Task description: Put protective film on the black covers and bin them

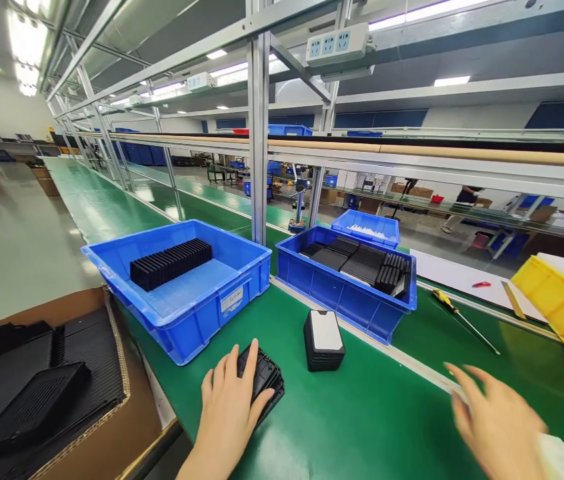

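My left hand point(227, 407) lies with fingers spread over the left side of a small pile of black plastic housing parts point(268, 378) on the green table. Its index finger and thumb reach across the pile; part of the pile is hidden under the palm. Off to the right, my right hand point(499, 420) hovers over the table with fingers apart and nothing in it, slightly blurred. Between the hands stands a neat stack of black parts point(325, 360) topped by a white rectangular sheet point(326, 330).
A blue bin point(187, 333) contains a row of black parts; a second blue bin point(335, 297) is packed with them. At left, a cardboard box point(117, 400) contains black parts. A screwdriver point(462, 320) and a yellow bin point(557, 303) lie right. A metal post point(259, 133) rises behind.
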`<state>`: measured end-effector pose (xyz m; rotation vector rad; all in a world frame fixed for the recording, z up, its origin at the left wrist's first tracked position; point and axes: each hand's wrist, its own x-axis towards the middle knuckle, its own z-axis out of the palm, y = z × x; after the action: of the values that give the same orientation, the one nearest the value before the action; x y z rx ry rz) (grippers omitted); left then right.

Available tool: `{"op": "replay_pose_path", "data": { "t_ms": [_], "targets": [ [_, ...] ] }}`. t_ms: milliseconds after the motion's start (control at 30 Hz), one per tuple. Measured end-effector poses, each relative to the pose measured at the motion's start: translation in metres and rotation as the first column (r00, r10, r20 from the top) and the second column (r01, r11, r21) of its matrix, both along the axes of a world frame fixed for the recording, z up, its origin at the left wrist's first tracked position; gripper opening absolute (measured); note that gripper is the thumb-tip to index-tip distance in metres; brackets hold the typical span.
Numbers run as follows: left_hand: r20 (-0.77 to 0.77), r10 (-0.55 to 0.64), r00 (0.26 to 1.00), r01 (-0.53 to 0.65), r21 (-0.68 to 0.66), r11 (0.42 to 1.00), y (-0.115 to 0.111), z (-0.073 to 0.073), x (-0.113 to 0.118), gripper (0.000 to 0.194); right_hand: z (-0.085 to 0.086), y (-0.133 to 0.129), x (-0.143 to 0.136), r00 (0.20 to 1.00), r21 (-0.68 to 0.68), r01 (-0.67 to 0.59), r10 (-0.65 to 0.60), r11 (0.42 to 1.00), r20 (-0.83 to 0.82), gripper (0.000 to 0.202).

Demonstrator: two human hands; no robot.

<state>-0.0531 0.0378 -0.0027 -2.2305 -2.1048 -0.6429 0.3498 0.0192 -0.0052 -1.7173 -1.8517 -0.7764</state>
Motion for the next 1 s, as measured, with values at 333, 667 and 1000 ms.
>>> {"op": "replay_pose_path", "data": {
  "t_ms": [333, 667, 1000],
  "targets": [
    [0.588, -0.399, 0.704, 0.445, 0.072, 0.892, -0.014, -0.022, 0.049, 0.062, -0.023, 0.089, -0.126, 0.881, -0.192, -0.469, 0.442, 0.862, -0.165, 0.03],
    [0.683, -0.348, 0.642, 0.415, 0.072, 0.907, 0.028, -0.033, 0.107, 0.065, -0.036, 0.081, -0.122, 0.844, -0.065, -0.508, 0.482, 0.859, -0.236, 0.033],
    [0.372, -0.722, 0.583, 0.641, 0.335, 0.691, 0.053, -0.016, 0.126, 0.066, -0.025, 0.078, -0.127, 0.798, 0.151, -0.367, 0.394, 0.918, -0.456, 0.031]
  ]
}}
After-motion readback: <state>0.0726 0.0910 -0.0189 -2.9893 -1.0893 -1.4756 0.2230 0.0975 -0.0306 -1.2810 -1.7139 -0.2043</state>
